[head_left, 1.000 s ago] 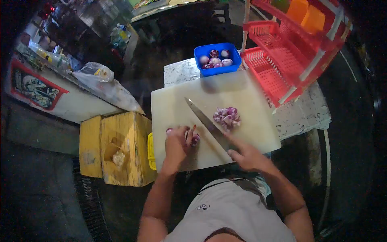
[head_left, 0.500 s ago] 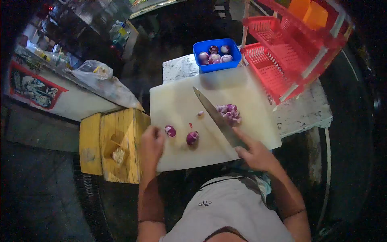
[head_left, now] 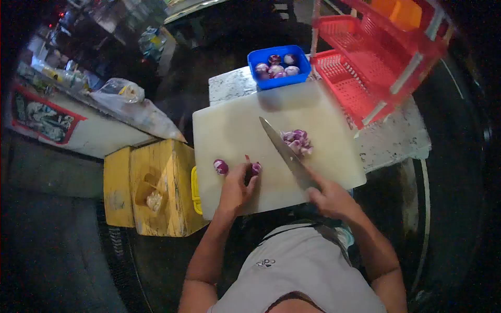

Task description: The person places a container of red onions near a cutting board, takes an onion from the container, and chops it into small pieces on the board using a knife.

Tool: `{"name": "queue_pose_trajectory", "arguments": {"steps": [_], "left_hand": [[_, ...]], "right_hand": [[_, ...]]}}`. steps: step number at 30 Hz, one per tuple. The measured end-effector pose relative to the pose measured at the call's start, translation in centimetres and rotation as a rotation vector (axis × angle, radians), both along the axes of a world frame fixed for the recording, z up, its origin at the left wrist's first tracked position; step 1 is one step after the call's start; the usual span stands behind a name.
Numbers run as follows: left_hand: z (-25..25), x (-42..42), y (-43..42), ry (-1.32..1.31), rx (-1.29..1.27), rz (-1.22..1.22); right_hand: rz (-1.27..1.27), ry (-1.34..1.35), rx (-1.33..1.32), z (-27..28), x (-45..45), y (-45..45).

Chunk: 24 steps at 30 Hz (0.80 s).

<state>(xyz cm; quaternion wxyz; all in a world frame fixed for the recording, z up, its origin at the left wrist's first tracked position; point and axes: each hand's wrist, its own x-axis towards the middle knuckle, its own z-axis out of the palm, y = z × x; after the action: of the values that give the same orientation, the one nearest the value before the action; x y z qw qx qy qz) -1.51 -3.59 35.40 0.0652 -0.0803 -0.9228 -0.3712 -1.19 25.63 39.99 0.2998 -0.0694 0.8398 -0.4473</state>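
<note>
On the white cutting board [head_left: 224,130], my left hand [head_left: 237,187] curls its fingers and thumb round a peeled red onion piece [head_left: 256,168], partly hidden by the hand. Left of that hand lies another red onion piece [head_left: 221,167]. A thin reddish scrap [head_left: 247,158] shows by the fingertips. My right hand [head_left: 331,197] grips the handle of a large kitchen knife [head_left: 286,152], its blade pointing up and to the left. Beside the blade, on its right, sits a pile of chopped red onion [head_left: 298,142].
A blue basin [head_left: 284,82] of several peeled onions stands behind the board. Red plastic rack shelves [head_left: 355,86] rise at right. At left are yellow wooden boxes [head_left: 172,182], a small container [head_left: 148,195] with pale pieces, and a yellow rim [head_left: 196,190].
My left hand has moved right from the board's left edge onto the onion piece, which sits slightly farther right and up. The small loose bit left of the knife no longer shows there.
</note>
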Motion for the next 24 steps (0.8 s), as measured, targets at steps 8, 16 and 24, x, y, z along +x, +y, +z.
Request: {"name": "queue_pose_trajectory", "arguments": {"steps": [8,16,24], "left_hand": [[-1.4,-5.3,0.0,-0.066,-0.080,0.069],[0.6,-7.7,-1.8,-0.317,-0.140,-0.015],[1.3,-11.1,-3.4,-0.549,-0.067,-0.273]], "right_hand": [[0.021,0.258,0.040,-1.3,1.8,1.2],[0.102,0.317,0.191,1.7,2.1,2.3],[0.237,0.245,0.303,3.0,2.3,2.3]]}}
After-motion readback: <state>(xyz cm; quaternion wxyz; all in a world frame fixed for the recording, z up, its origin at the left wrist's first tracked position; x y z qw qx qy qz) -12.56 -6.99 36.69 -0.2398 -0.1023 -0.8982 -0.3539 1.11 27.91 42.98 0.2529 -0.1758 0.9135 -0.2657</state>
